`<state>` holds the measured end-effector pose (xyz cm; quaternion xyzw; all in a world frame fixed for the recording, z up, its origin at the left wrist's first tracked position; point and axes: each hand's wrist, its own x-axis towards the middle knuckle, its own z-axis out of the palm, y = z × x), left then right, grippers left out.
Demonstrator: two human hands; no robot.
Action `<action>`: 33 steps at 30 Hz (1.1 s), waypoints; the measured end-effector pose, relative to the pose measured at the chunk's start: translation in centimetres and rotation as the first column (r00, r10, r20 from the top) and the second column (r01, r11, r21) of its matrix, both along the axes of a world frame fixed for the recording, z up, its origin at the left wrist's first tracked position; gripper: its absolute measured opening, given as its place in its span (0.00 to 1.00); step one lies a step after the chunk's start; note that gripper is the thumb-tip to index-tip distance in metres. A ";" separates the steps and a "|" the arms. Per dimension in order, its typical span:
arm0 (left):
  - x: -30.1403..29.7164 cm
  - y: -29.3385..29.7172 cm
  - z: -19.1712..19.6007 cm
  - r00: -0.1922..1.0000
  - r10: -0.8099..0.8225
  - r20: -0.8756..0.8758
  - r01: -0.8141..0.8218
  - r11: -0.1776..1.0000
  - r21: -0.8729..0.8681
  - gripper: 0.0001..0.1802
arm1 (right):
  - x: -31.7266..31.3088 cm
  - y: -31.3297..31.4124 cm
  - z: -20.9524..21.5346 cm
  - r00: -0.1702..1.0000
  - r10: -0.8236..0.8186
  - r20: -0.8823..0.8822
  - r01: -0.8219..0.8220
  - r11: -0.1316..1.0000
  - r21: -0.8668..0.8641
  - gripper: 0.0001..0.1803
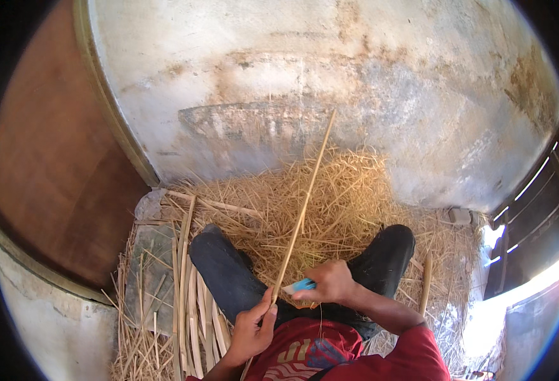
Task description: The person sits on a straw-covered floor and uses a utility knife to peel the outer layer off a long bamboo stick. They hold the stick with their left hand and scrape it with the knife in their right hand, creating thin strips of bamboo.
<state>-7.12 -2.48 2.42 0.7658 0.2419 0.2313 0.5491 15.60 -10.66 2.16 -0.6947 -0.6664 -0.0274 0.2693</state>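
Note:
My left hand (pixel 251 330) is closed around the lower part of a long, thin bamboo strip (pixel 305 206). From there the strip slants up and away to the right, its far tip in front of the wall. My right hand (pixel 331 282) grips a blue-handled knife (pixel 304 285), perhaps a utility cutter. Its pale blade points left and lies close beside the strip, just above my left fingers. Whether the edge touches the strip, I cannot tell. Both hands are over my lap, between my bent legs in dark trousers.
A heap of curly straw-coloured shavings (pixel 349 184) lies against the stained wall (pixel 292 76). Several split bamboo strips (pixel 193 311) are stacked left of my leg. A bamboo piece (pixel 426 279) lies to the right. A brown door panel (pixel 57 159) stands far left.

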 end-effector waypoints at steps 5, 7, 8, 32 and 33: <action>0.1 -0.8 0.9 0.998 -0.053 -0.034 0.054 0.998 0.025 0.21 | 4.3 2.3 0.3 0.971 -0.241 -0.003 0.239 0.962 0.134 0.31; 0.2 -0.8 0.7 0.999 -0.033 0.017 0.032 0.998 0.055 0.20 | 5.5 3.3 1.6 0.963 -0.266 0.053 0.260 0.961 0.098 0.32; 0.1 -0.7 0.8 1.000 -0.023 -0.002 0.023 0.999 0.042 0.20 | 3.6 2.9 1.4 0.974 -0.220 0.053 0.216 0.973 0.077 0.32; -3.3 -0.3 -2.4 0.990 -0.115 -0.085 0.037 0.779 -0.626 0.23 | 29.4 4.3 -0.3 0.565 -0.825 0.018 0.810 0.551 -0.200 0.47; -2.5 0.3 -2.6 0.997 -0.075 -0.010 0.046 0.705 -0.708 0.23 | 26.2 5.1 -1.3 0.692 -0.716 -0.087 0.679 0.687 -0.259 0.45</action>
